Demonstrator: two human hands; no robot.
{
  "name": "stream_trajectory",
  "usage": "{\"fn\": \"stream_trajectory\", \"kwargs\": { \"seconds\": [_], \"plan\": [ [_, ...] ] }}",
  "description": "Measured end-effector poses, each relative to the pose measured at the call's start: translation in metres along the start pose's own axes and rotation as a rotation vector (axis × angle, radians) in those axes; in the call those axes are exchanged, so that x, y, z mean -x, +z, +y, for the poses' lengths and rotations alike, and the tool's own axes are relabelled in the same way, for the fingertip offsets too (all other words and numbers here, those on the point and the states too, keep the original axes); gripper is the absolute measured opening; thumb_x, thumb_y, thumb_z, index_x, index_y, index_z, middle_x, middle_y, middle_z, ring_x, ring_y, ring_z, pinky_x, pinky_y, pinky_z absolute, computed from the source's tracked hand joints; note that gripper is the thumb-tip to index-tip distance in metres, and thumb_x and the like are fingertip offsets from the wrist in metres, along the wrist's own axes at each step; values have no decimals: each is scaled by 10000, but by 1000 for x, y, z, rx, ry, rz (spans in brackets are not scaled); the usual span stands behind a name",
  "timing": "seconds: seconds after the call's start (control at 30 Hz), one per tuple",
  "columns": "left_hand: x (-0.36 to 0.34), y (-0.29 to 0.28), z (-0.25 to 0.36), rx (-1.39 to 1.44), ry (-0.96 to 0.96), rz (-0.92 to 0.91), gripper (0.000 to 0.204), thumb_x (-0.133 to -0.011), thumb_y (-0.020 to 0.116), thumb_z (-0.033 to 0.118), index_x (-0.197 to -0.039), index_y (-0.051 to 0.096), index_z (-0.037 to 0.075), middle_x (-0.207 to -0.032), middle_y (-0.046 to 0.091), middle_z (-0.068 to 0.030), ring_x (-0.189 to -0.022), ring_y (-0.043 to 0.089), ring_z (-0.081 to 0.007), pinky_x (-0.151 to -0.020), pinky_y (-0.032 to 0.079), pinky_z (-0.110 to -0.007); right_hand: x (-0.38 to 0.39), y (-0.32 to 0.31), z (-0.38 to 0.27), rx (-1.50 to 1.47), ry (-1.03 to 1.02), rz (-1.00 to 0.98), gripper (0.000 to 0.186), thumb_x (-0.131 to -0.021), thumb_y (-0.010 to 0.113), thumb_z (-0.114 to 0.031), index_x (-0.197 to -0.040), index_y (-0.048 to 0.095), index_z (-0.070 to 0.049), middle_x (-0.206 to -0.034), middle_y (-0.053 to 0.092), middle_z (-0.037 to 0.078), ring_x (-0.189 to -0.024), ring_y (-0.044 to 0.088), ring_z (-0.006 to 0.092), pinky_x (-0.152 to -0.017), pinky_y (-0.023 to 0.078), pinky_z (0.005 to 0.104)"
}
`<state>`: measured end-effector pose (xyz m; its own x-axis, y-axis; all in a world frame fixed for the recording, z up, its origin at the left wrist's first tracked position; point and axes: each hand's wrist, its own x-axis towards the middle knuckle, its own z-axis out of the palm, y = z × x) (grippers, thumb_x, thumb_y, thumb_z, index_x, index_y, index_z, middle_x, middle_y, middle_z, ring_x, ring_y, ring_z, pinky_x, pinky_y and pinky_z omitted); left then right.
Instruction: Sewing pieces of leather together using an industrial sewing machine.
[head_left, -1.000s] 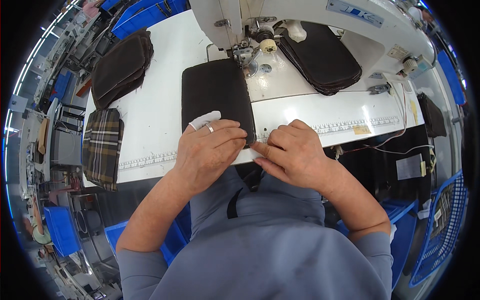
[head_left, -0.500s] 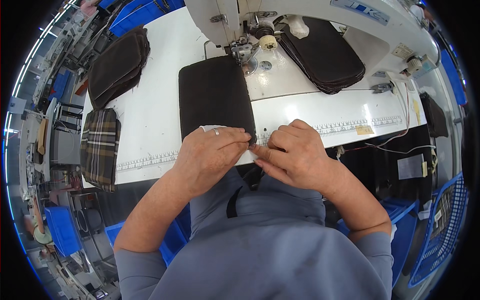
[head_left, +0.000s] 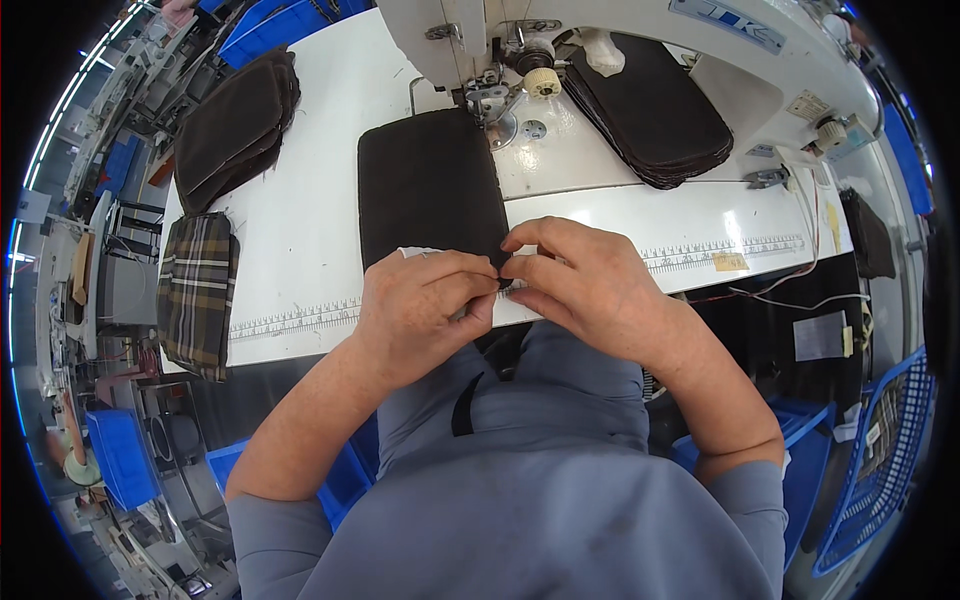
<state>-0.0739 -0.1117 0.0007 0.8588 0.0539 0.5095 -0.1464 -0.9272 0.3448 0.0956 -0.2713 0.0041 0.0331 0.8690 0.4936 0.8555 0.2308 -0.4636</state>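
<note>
A dark brown fabric panel (head_left: 430,185) lies flat on the white table, its far end at the needle area of the sewing machine (head_left: 490,95). My left hand (head_left: 425,305) is closed on the panel's near right corner, thumb and fingers pinched together. At the same corner my right hand (head_left: 590,285) has its thumb and a finger by the edge, with the index finger lifted and bent above them. The fingertips of both hands nearly meet there and hide the corner itself.
Dark fabric pieces are stacked at the far left (head_left: 235,130) and under the machine arm (head_left: 655,115). Folded plaid cloth (head_left: 198,295) hangs over the left table edge. A printed ruler strip (head_left: 720,252) runs along the front. A blue basket (head_left: 880,460) stands at the right.
My right hand has opened its curled fingers somewhat and raised the index finger, moving slightly left towards the corner. The left fingers have shifted a little at the corner; the panel stays in place.
</note>
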Motion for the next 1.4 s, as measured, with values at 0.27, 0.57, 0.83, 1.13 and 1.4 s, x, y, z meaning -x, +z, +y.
{"fn": "stream_trajectory", "kwargs": {
  "seconds": [0.27,0.57,0.83,1.13,1.4],
  "plan": [
    [-3,-11,9,-102,-92,88,422,-699,885,130,-1100,762,89,-1164,758,-35,-1097,736,-189,-757,550,-336,-9,7,5,151,-178,128,110,-808,714,-96,-908,676,-68,-933,676,31,-824,659,211,-652,547,342],
    [6,-27,-13,-453,309,-317,383,-917,621,129,-1273,724,35,-1318,734,-84,-1284,670,-196,-1040,539,-382,-9,14,9,186,-212,110,105,-737,720,-109,-814,650,-92,-831,631,10,-767,622,191,-598,483,332],
    [5,-25,-12,-241,212,-279,347,-899,644,61,-1234,729,37,-1321,730,-85,-1251,699,-218,-1130,508,-433,-9,5,8,175,-226,38,175,-711,763,-92,-868,691,-64,-877,680,14,-769,642,171,-596,472,313],
    [45,-45,-25,-308,76,199,224,-658,819,76,-753,618,95,-1004,708,-60,-905,738,-263,-928,555,-428,-11,3,8,145,-251,121,194,-695,747,-62,-878,684,-51,-936,716,44,-748,643,173,-571,462,312],
    [65,-51,-22,-377,-183,325,267,-542,902,101,-768,765,133,-843,630,4,-778,619,-200,-929,450,-425,-12,4,7,110,-192,129,245,-692,820,-33,-886,677,-76,-938,747,33,-751,681,199,-618,508,331]
  ]
}}
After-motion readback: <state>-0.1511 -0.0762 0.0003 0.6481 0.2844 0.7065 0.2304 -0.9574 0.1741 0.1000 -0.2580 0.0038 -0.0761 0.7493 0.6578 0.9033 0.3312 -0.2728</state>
